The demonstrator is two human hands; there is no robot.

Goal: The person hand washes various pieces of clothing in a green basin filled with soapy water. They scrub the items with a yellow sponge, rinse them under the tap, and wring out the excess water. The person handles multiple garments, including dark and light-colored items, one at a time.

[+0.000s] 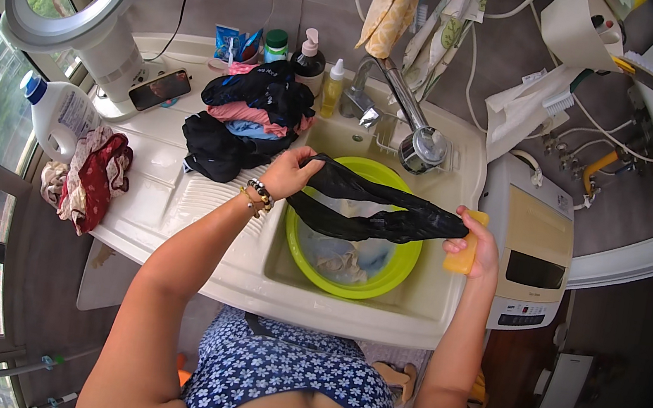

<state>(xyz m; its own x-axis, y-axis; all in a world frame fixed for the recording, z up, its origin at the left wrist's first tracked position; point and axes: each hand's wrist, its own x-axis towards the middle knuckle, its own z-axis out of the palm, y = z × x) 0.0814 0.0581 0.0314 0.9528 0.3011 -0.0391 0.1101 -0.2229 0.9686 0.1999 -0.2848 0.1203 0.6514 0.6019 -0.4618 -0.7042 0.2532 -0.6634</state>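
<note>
A wet black garment is stretched between my two hands above a lime-green basin in the laundry sink. My left hand grips its left end, with bead bracelets at the wrist. At the right end, my right hand holds both the cloth and a yellow bar of soap. Cloudy water with pale and bluish fabric fills part of the basin. Left of the sink, beside the ribbed washboard area, lies a heap of black, pink and blue clothes.
A chrome faucet with a spray head hangs over the basin's back right. Bottles, including a yellow one, stand along the back ledge. A phone, a white detergent jug and red patterned cloth are at left; a washing machine is right.
</note>
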